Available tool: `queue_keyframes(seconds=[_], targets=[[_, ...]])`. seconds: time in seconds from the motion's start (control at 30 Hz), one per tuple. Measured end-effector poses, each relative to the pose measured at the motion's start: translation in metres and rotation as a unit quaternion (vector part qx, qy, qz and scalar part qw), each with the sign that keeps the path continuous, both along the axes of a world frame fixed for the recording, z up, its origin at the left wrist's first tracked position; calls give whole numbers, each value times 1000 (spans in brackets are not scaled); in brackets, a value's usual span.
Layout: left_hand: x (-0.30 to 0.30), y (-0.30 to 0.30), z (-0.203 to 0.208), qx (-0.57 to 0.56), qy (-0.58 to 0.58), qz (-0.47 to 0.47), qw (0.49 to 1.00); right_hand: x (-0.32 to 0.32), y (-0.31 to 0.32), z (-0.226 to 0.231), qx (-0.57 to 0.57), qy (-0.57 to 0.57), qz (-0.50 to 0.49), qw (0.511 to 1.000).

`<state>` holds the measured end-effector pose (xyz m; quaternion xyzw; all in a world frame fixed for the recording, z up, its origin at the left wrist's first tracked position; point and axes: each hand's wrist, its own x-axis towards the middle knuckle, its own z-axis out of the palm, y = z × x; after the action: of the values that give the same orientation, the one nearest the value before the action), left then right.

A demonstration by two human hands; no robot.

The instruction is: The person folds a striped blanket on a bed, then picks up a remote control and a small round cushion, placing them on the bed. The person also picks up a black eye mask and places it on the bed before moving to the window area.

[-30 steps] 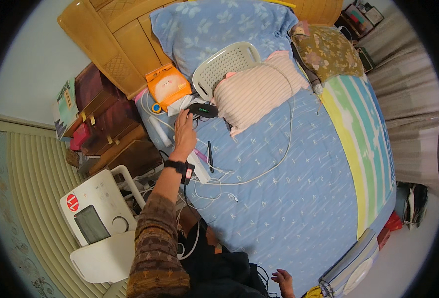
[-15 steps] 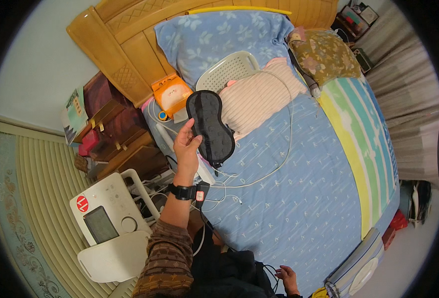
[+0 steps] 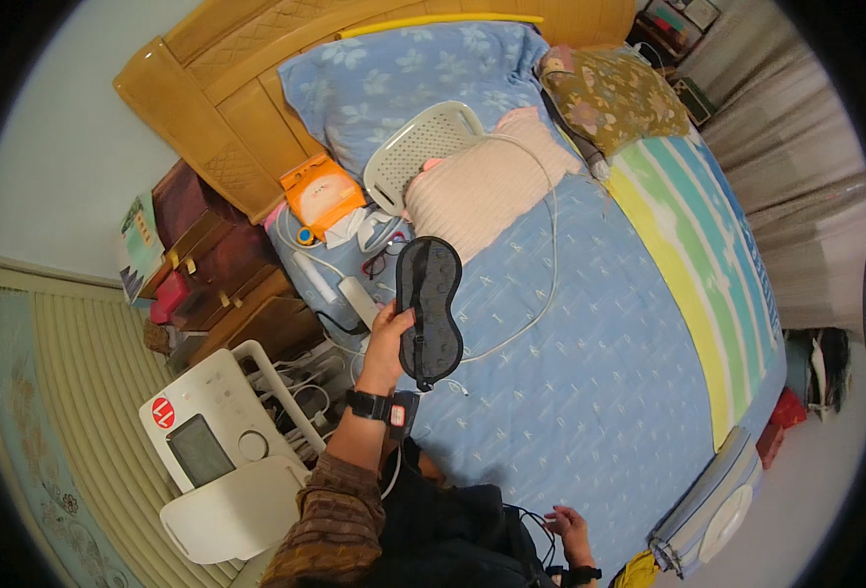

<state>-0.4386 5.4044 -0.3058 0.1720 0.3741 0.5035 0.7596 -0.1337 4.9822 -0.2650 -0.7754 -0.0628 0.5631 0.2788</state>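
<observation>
A black sleep mask hangs over the bed, gripped at its left edge between the thumb and fingers of my left hand. Its strap runs down along the mask. My right hand is low over the bed's near side with loosely curled fingers apart, holding nothing that I can see. Black cables pass just left of it. Beyond the mask, red-framed glasses lie on the sheet beside a white cloth-like item.
A grey perforated basket leans by the blue pillow, beside a pink striped cloth. An orange tissue pack lies nearby. A white cable loops across the blue sheet. At left stands a white machine with a screen.
My left hand has drawn the sleep mask nearer to me and turned it more upright. The glasses and white item behind it now show. My right hand has barely moved.
</observation>
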Motion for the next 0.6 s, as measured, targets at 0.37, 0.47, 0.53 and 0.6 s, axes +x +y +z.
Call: queue_keyframes(seconds=[0.37, 0.47, 0.53, 0.6], targets=[[114, -128, 102, 573, 475, -100, 660, -70, 232, 64, 372, 292, -120, 873], [94, -137, 110, 563, 468, -149, 665, -69, 236, 70, 404, 364, -254, 800], [75, -127, 112, 494, 460, -112, 730, -65, 233, 75, 391, 365, -255, 806], [57, -110, 115, 414, 490, -64, 765, -63, 231, 78, 391, 371, -233, 809]])
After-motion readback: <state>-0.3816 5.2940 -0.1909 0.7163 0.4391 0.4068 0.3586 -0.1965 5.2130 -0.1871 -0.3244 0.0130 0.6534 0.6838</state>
